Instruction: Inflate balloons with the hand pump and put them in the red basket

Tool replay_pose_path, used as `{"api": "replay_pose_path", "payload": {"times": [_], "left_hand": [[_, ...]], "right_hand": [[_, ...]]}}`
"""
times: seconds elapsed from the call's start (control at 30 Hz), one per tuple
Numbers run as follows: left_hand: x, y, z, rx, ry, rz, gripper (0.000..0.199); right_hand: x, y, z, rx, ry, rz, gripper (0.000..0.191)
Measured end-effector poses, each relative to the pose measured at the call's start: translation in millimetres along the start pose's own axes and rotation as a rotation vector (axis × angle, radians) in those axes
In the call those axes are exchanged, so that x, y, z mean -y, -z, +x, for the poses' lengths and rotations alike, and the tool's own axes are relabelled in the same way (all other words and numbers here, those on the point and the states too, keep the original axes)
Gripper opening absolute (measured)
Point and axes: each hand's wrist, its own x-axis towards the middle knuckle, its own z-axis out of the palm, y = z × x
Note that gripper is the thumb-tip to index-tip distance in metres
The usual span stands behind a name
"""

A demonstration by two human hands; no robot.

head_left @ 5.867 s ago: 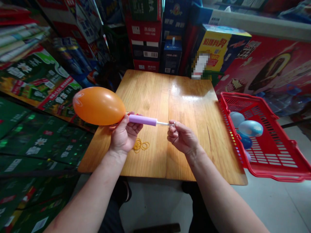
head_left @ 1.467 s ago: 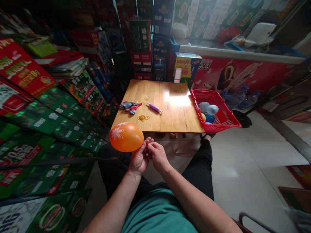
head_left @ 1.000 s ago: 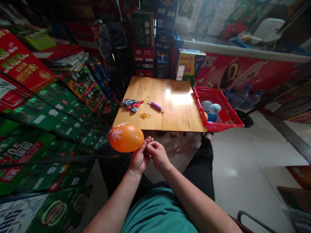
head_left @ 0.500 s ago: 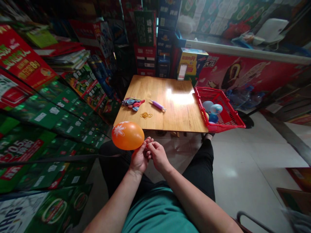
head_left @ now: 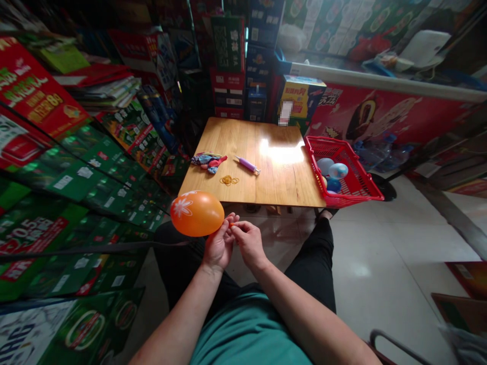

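An inflated orange balloon [head_left: 198, 214] with a white flower print hovers over my lap, just off the table's near edge. My left hand [head_left: 220, 244] grips it close to the neck. Pinched between the fingertips of my right hand [head_left: 249, 243] is the balloon's orange neck end. On the wooden table [head_left: 281, 185] lie a loop pile of tan rubber bands [head_left: 229, 180], a purple balloon pump [head_left: 247, 165] and a bunch of uninflated balloons [head_left: 209, 161].
A red basket [head_left: 352, 195] with several inflated balloons [head_left: 335, 183] stands against the table's right side. Stacked green cartons [head_left: 87, 203] line the left. A yellow and blue box [head_left: 300, 99] stands behind the table, near a freezer with a red front [head_left: 399, 114].
The balloon has shifted slightly left. My right fingertips have drawn a little apart from my left hand, and more of the orange neck shows between them.
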Motion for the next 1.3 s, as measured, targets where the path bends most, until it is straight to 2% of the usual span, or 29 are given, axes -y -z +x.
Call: {"api": "replay_pose_path", "payload": {"times": [0.33,0.43,0.53,0.67,0.83,0.97,1.07,1.17,1.23,1.3], "left_hand": [[-8.4,3.0,2.9,0.008,0.002,0.01,0.015],[-11.2,2.9,0.6,0.005,0.01,0.054,0.016],[-11.3,2.5,-1.9,0.016,0.005,0.11,0.023],[-10.4,2.9,-2.4,0.015,-0.01,0.094,0.026],[-10.6,2.7,-1.7,0.023,0.034,0.016,0.019],[-10.9,-0.4,-7.0,0.064,0.054,0.016,0.024],[-14.7,-1.1,-17.2,0.101,0.195,0.181,0.029],[-22.2,-4.2,-30.9,0.132,0.285,0.508,0.029],[-28.8,-10.5,-39.3,0.15,0.201,0.667,0.027],[-36.4,-20.1,-44.4,0.14,0.017,0.748,0.025]], "right_hand": [[0.9,2.7,6.6,-0.001,-0.054,0.042,0.015],[-1.3,3.2,7.7,0.066,-0.104,0.082,0.019],[-1.3,-0.1,6.4,0.18,-0.139,0.107,0.032],[-0.7,-5.4,6.3,0.16,-0.127,0.095,0.027],[1.0,-6.6,10.0,0.133,-0.065,-0.068,0.026],[9.6,-5.5,17.2,0.092,0.005,-0.247,0.022],[20.4,-0.8,29.1,0.062,0.055,-0.401,0.019],[30.6,7.4,43.1,0.066,0.119,-0.554,0.02],[35.9,13.2,50.1,0.083,0.16,-0.639,0.02],[40.1,17.7,53.9,0.099,0.198,-0.726,0.021]]}}
